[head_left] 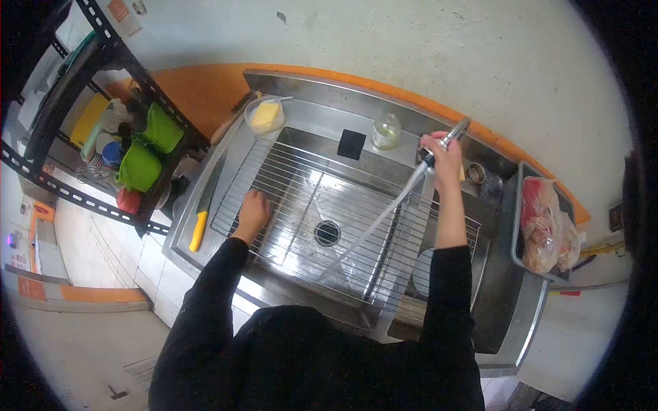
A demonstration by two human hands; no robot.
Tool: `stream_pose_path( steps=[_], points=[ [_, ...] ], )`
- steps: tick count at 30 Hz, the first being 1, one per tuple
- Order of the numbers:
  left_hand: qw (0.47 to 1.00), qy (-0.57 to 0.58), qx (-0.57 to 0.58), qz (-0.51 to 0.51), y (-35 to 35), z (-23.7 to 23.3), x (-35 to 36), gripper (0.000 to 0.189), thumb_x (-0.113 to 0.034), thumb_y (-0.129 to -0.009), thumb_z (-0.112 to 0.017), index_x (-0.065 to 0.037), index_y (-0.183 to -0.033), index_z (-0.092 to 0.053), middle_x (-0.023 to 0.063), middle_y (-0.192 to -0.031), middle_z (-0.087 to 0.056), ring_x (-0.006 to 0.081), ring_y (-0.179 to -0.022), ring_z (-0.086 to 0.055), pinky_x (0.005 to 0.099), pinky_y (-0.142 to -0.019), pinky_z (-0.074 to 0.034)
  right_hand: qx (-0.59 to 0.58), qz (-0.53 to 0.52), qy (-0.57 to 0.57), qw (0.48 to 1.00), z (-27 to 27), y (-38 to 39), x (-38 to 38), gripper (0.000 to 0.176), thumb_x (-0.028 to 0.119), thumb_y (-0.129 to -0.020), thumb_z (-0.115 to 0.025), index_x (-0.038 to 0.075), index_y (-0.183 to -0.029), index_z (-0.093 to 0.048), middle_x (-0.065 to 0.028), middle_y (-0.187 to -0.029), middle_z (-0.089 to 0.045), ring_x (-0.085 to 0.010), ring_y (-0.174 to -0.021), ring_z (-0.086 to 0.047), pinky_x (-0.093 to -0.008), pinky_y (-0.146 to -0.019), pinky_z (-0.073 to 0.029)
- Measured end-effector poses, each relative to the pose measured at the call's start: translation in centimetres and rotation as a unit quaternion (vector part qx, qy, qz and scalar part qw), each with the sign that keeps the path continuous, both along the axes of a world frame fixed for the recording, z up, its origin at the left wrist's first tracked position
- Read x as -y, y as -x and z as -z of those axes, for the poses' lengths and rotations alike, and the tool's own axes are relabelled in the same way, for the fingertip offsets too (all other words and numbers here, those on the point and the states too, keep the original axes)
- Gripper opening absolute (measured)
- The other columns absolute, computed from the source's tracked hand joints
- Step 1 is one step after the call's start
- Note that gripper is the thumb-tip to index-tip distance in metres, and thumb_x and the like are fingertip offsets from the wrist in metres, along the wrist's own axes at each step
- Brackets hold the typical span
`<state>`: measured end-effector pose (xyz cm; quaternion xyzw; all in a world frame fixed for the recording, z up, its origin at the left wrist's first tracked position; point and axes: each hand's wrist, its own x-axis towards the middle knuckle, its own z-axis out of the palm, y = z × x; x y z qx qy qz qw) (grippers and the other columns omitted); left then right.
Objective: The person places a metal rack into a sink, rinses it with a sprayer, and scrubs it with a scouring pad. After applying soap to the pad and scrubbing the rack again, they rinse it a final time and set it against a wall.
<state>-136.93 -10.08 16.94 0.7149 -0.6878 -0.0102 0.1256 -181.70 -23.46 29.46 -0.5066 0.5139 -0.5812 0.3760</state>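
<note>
"Starting left?"

"See a yellow-handled knife (pixel 207 202) on the steel desk (pixel 184 241), then the left hand (pixel 255 211) at the wire rack (pixel 308 185) over the sink (pixel 288 281), with curled fingers; can't tell whether gripping."

"And rightward?"

"Spot a jar (pixel 386 131) with label too small to read, then the right hand (pixel 445 159), with fingers wrapped round the running faucet (pixel 458 129)."

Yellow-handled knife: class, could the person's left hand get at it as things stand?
Likely yes: the knife lies just past the edge of the wire rack, near the left hand, its handle uncovered.
</note>
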Motion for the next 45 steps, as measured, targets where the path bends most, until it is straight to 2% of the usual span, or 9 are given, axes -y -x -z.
stream_pose_path(
  steps=[3, 9, 24, 27, 30, 33, 37, 40, 45],
  points=[
    [1.000, -0.015, -0.001, -0.006, 0.0, 0.1, 0.4, 0.026, -0.017, -0.080, -0.060, 0.002, -0.097, -0.056, 0.0208, -0.102, -0.053, 0.0388, -0.098, -0.052, 0.0452, -0.085, -0.046, 0.213, -0.072, -0.017, 0.974, -1.0, -2.4, 1.0, 0.019, 0.013, -0.083, -0.066, 0.003, -0.093, -0.054, -0.0089, -0.074, -0.061, -0.0170, -0.064, -0.061, -0.0282, -0.057, -0.051],
    [0.999, 0.023, -0.036, -0.001, 0.5, 0.0, -0.5, 0.031, -0.017, -0.078, -0.062, 0.003, -0.101, -0.055, 0.0213, -0.108, -0.052, 0.0385, -0.105, -0.048, 0.0448, -0.091, -0.043, 0.183, 0.011, -0.016, 0.983, 0.3, -3.2, 2.4, 0.014, 0.008, -0.082, -0.062, -0.001, -0.090, -0.055, -0.0133, -0.075, -0.062, -0.0214, -0.060, -0.063, -0.0314, -0.054, -0.054],
    [0.999, 0.016, -0.050, -0.005, 0.1, 0.6, -1.0, 0.038, -0.019, -0.080, -0.063, 0.003, -0.110, -0.054, 0.0194, -0.118, -0.049, 0.0365, -0.111, -0.046, 0.0433, -0.094, -0.043, 0.152, 0.026, 0.039, 0.987, 1.2, -3.5, 2.0, 0.022, 0.005, -0.083, -0.059, -0.006, -0.101, -0.052, -0.0192, -0.092, -0.066, -0.0249, -0.067, -0.067, -0.0332, -0.061, -0.056],
    [0.998, 0.005, -0.067, -0.007, -0.1, 0.9, -0.9, 0.038, -0.018, -0.081, -0.062, 0.003, -0.111, -0.054, 0.0199, -0.120, -0.048, 0.0368, -0.112, -0.046, 0.0424, -0.096, -0.042, 0.179, 0.009, 0.044, 0.983, 1.5, -3.4, 2.0, 0.026, 0.008, -0.084, -0.060, -0.005, -0.105, -0.052, -0.0189, -0.101, -0.064, -0.0220, -0.073, -0.066, -0.0282, -0.065, -0.053],
    [0.999, -0.002, -0.046, -0.006, 0.1, 0.7, -1.0, 0.047, -0.020, -0.080, -0.063, 0.002, -0.119, -0.050, 0.0195, -0.120, -0.048, 0.0370, -0.112, -0.046, 0.0429, -0.096, -0.041, 0.152, 0.005, 0.071, 0.986, 1.7, -3.3, 1.9, 0.028, 0.008, -0.083, -0.062, -0.004, -0.107, -0.052, -0.0161, -0.098, -0.063, -0.0216, -0.074, -0.066, -0.0281, -0.066, -0.053],
    [0.994, 0.049, -0.092, -0.031, 2.4, 0.7, -1.7, 0.062, -0.030, -0.081, -0.062, -0.001, -0.132, -0.041, 0.0212, -0.131, -0.043, 0.0392, -0.122, -0.040, 0.0479, -0.102, -0.035, 0.111, 0.065, 0.036, 0.991, 1.5, -4.0, 1.6, 0.032, 0.008, -0.081, -0.065, -0.003, -0.109, -0.052, -0.0120, -0.089, -0.061, -0.0197, -0.079, -0.064, -0.0287, -0.068, -0.053],
    [0.998, 0.046, -0.002, 0.042, 7.2, 1.8, -2.1, 0.074, -0.047, -0.084, -0.055, -0.010, -0.143, -0.030, 0.0212, -0.146, -0.029, 0.0392, -0.135, -0.026, 0.0545, -0.108, -0.021, 0.252, 0.156, 0.019, 0.955, 0.3, -7.6, 3.8, 0.036, 0.011, -0.078, -0.071, 0.000, -0.105, -0.050, -0.0107, -0.093, -0.057, -0.0172, -0.082, -0.060, -0.0302, -0.071, -0.052],
    [0.991, 0.013, -0.012, 0.132, 9.9, 2.0, -1.0, 0.073, -0.053, -0.086, -0.050, -0.014, -0.145, -0.030, 0.0198, -0.150, -0.022, 0.0375, -0.139, -0.019, 0.0555, -0.110, -0.016, 0.202, 0.228, 0.048, 0.951, 0.5, -8.7, 5.6, 0.036, 0.013, -0.078, -0.072, 0.000, -0.102, -0.050, -0.0118, -0.096, -0.056, -0.0187, -0.079, -0.059, -0.0331, -0.072, -0.052],
    [0.975, -0.003, -0.032, 0.220, 11.7, 1.0, 0.3, 0.071, -0.053, -0.087, -0.049, -0.016, -0.144, -0.031, 0.0182, -0.151, -0.023, 0.0363, -0.139, -0.022, 0.0537, -0.110, -0.018, -0.041, 0.179, 0.041, 0.982, 2.8, -5.1, 3.0, 0.029, 0.001, -0.077, -0.069, 0.002, -0.097, -0.048, -0.0060, -0.081, -0.055, -0.0147, -0.063, -0.060, -0.0283, -0.056, -0.052]
  ],
)
